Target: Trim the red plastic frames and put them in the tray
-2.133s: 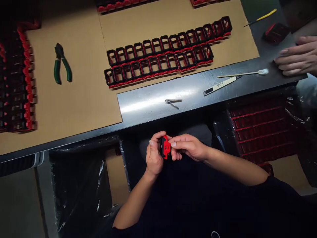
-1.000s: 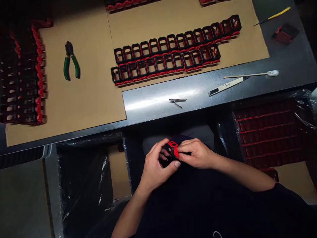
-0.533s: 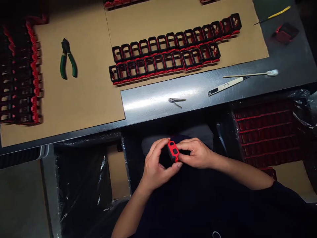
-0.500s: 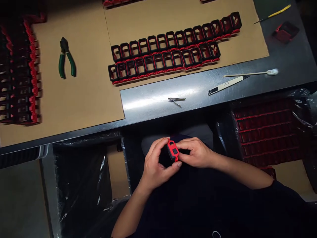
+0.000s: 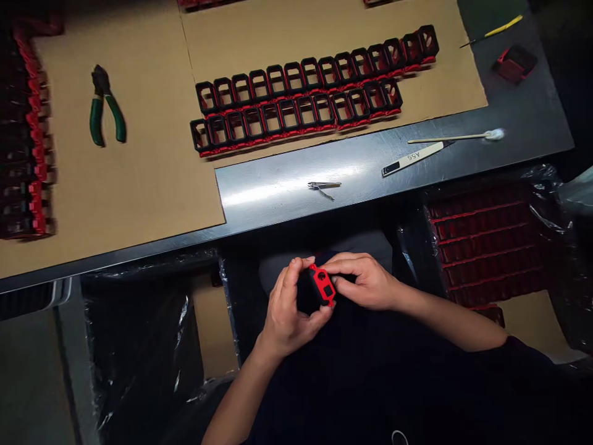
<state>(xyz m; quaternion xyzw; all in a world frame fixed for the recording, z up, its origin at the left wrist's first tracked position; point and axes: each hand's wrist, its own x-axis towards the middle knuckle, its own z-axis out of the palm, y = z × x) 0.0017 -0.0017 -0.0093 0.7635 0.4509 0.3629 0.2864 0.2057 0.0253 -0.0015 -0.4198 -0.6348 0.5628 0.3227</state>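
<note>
Below the table edge, over my lap, both hands hold one small red and black plastic part (image 5: 321,286). My left hand (image 5: 288,307) cups its black side between thumb and fingers. My right hand (image 5: 365,282) pinches its red side from the right. On the cardboard sheet (image 5: 148,167) beyond lie two rows of the same black frames with red bases (image 5: 296,99), set side by side.
Green-handled pliers (image 5: 105,109) lie on the cardboard at left, beside stacked parts (image 5: 28,136). On the steel table (image 5: 287,191) are a small metal clip (image 5: 323,186), a white tool marked A55 (image 5: 412,158), a swab stick (image 5: 456,136), a yellow-handled tool (image 5: 493,29) and a loose red part (image 5: 515,62). Plastic-lined bins hold red parts (image 5: 486,241).
The part has been turned in my hands so its red face with a black window points up. Another person's hand at the right table edge has gone from view.
</note>
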